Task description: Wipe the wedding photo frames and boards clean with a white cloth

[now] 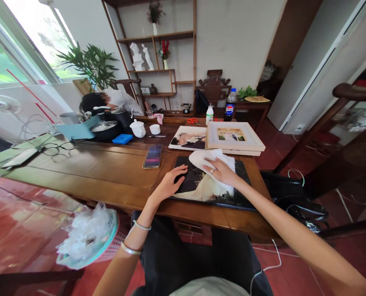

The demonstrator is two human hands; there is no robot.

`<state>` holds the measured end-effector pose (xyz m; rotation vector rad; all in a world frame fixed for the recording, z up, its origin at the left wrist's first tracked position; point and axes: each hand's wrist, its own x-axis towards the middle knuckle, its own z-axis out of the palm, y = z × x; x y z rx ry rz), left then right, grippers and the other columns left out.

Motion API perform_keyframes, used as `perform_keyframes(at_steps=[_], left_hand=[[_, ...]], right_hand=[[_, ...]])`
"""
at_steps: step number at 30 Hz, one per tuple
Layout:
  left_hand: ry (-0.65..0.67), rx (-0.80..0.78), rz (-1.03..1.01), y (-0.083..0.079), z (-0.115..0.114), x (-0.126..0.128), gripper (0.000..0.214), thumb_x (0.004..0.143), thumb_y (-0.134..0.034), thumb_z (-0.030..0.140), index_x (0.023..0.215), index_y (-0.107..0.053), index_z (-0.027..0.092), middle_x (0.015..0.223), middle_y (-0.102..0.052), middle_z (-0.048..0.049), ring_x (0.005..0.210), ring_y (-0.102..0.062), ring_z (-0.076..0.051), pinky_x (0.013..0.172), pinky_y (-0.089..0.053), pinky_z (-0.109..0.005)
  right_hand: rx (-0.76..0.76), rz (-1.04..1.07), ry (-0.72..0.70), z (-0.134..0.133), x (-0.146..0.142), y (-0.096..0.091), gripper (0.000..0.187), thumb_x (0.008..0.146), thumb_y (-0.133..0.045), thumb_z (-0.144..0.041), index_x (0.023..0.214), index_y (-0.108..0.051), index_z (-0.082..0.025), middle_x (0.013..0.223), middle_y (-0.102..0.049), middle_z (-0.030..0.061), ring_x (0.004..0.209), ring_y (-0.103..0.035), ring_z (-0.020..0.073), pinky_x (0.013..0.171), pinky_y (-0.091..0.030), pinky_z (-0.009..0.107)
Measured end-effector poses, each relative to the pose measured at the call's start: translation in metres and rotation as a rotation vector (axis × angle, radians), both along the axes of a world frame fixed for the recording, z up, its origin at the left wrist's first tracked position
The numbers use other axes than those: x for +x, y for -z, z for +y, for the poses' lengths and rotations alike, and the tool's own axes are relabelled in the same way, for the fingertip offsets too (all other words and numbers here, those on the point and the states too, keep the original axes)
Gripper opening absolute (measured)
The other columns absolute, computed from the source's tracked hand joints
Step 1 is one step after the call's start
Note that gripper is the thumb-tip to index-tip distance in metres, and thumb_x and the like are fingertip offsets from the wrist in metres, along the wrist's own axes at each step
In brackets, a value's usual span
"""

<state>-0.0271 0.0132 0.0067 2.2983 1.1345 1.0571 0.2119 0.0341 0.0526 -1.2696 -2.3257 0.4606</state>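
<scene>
A large dark photo print (229, 196) lies flat on the wooden table (109, 172) right in front of me. My left hand (172, 181) rests on its left edge, fingers spread and flat. My right hand (221, 170) presses a white cloth (206, 158) onto the upper part of the print, palm down, fingers over the cloth. A ring shows on that hand.
Behind the print lie a second photo (187, 137) and a white picture frame (234, 137). A phone (153, 156), red scissors (193, 121), a white glue bottle (209, 114), a soda bottle (230, 105), teaware and pots stand further back. Another person sits at the far left. A plastic-filled basket (89, 238) is on the floor.
</scene>
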Motion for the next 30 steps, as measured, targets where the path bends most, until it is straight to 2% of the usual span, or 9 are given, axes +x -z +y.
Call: perform_keyframes(at_steps=[5,8,11,16,19,21,25,28,30], left_hand=[[-0.037,-0.009,-0.006,0.001,-0.001,0.001,0.031,0.086,-0.046,0.021,0.112,-0.062,0.019,0.126,-0.057,-0.0089,0.119,-0.051,-0.022,0.104,-0.038,-0.042],[-0.065,-0.041,0.003,0.001,-0.003,0.000,0.031,0.086,-0.047,0.023,0.111,-0.063,0.017,0.124,-0.058,-0.0098,0.117,-0.053,-0.023,0.103,-0.038,-0.043],[-0.054,-0.053,-0.004,0.000,-0.004,0.000,0.031,0.087,-0.046,0.025,0.112,-0.063,0.016,0.126,-0.057,-0.0098,0.118,-0.052,-0.023,0.105,-0.037,-0.043],[-0.005,-0.028,-0.020,-0.003,-0.005,0.001,0.032,0.088,-0.045,0.023,0.114,-0.061,0.017,0.128,-0.056,-0.0090,0.125,-0.046,-0.021,0.107,-0.035,-0.043],[-0.010,-0.029,-0.031,-0.003,-0.005,0.002,0.032,0.087,-0.045,0.024,0.114,-0.061,0.017,0.127,-0.057,-0.0093,0.125,-0.046,-0.021,0.107,-0.035,-0.042],[-0.015,-0.029,-0.031,-0.003,-0.005,0.002,0.033,0.088,-0.045,0.024,0.115,-0.061,0.018,0.127,-0.057,-0.0088,0.125,-0.046,-0.021,0.107,-0.035,-0.042],[-0.030,-0.035,0.016,-0.002,-0.005,0.002,0.037,0.090,-0.042,0.027,0.123,-0.056,0.020,0.134,-0.051,-0.0069,0.128,-0.043,-0.021,0.109,-0.032,-0.042],[-0.038,-0.055,0.062,-0.002,-0.005,0.001,0.042,0.091,-0.039,0.030,0.131,-0.048,0.022,0.140,-0.043,-0.0053,0.129,-0.040,-0.021,0.110,-0.030,-0.041],[-0.027,-0.062,0.087,-0.002,-0.005,0.001,0.042,0.092,-0.037,0.030,0.132,-0.047,0.022,0.143,-0.040,-0.0051,0.130,-0.039,-0.021,0.110,-0.029,-0.042]], right_hand=[[0.044,-0.013,-0.104,0.032,-0.051,-0.003,0.045,0.092,-0.039,-0.043,0.131,-0.049,-0.022,0.132,-0.052,0.0047,0.124,-0.044,0.0248,0.106,-0.028,0.043],[0.096,-0.050,-0.165,0.034,-0.062,-0.001,0.045,0.092,-0.040,-0.043,0.129,-0.051,-0.019,0.130,-0.054,0.0069,0.123,-0.044,0.0244,0.108,-0.023,0.042],[0.083,-0.059,-0.151,0.028,-0.047,0.000,0.046,0.092,-0.039,-0.045,0.131,-0.049,-0.022,0.132,-0.052,0.0050,0.126,-0.041,0.0247,0.107,-0.025,0.043],[0.005,-0.118,0.003,0.010,0.022,0.003,0.050,0.091,-0.037,-0.049,0.129,-0.051,-0.019,0.136,-0.048,0.0070,0.130,-0.034,0.0292,0.107,-0.026,0.046],[0.014,-0.159,0.138,-0.003,0.061,0.008,0.050,0.090,-0.038,-0.050,0.127,-0.053,-0.019,0.136,-0.047,0.0079,0.131,-0.031,0.0323,0.104,-0.029,0.050],[0.076,-0.190,0.173,-0.018,0.074,0.010,0.045,0.090,-0.040,-0.046,0.124,-0.056,-0.020,0.133,-0.050,0.0090,0.129,-0.035,0.0323,0.103,-0.030,0.053],[0.204,-0.221,0.026,-0.067,0.067,0.004,0.030,0.086,-0.049,-0.029,0.112,-0.063,-0.021,0.128,-0.054,0.0108,0.123,-0.044,0.0272,0.108,-0.022,0.052],[0.174,-0.212,-0.113,-0.104,0.050,-0.007,0.029,0.079,-0.054,-0.017,0.103,-0.067,-0.024,0.133,-0.050,0.0084,0.126,-0.040,0.0261,0.109,-0.018,0.051],[0.137,-0.208,-0.179,-0.113,0.044,-0.013,0.030,0.075,-0.054,-0.012,0.100,-0.067,-0.026,0.132,-0.050,0.0062,0.125,-0.039,0.0257,0.109,-0.019,0.050]])
